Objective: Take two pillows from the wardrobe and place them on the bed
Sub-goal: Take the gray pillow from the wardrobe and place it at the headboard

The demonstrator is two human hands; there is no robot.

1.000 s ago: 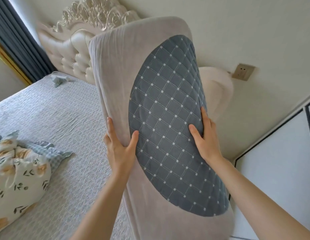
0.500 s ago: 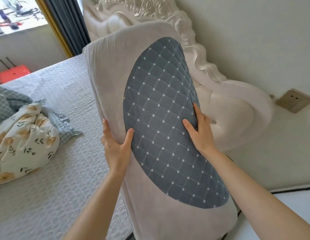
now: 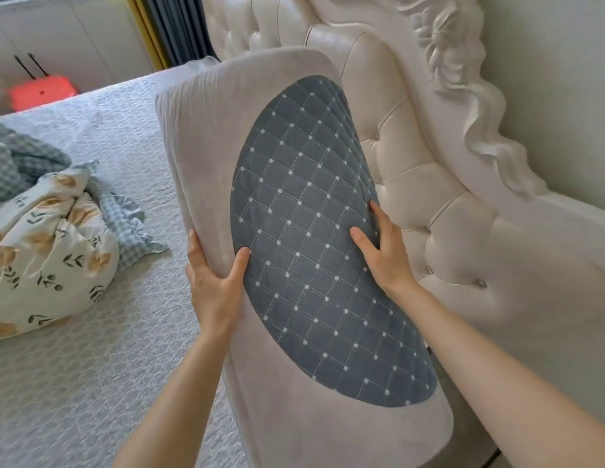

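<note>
1. My left hand (image 3: 211, 285) grips the near long edge of the pillow (image 3: 200, 153), just below the middle of the frame: thumb on the front face, fingers curled round the pale side.
2. My right hand (image 3: 387, 255) grips the opposite edge, right of centre: thumb on the dark quilted panel (image 3: 308, 238), fingers wrapped behind, out of sight.
3. The pillow fills the middle of the frame. It stands tall and tilted between my hands, off the bed, with its top toward the upper centre.
4. Behind it, across the upper right, runs the cream tufted headboard (image 3: 405, 153). The grey bed cover (image 3: 81, 366) spreads over the lower left.
5. At the left edge lies a rumpled floral quilt (image 3: 48, 261), well apart from the pillow.
6. To do this step well, I judge I should keep both grips even, lay the pillow flat on the cover just beside the headboard, and let go only once it rests.
</note>
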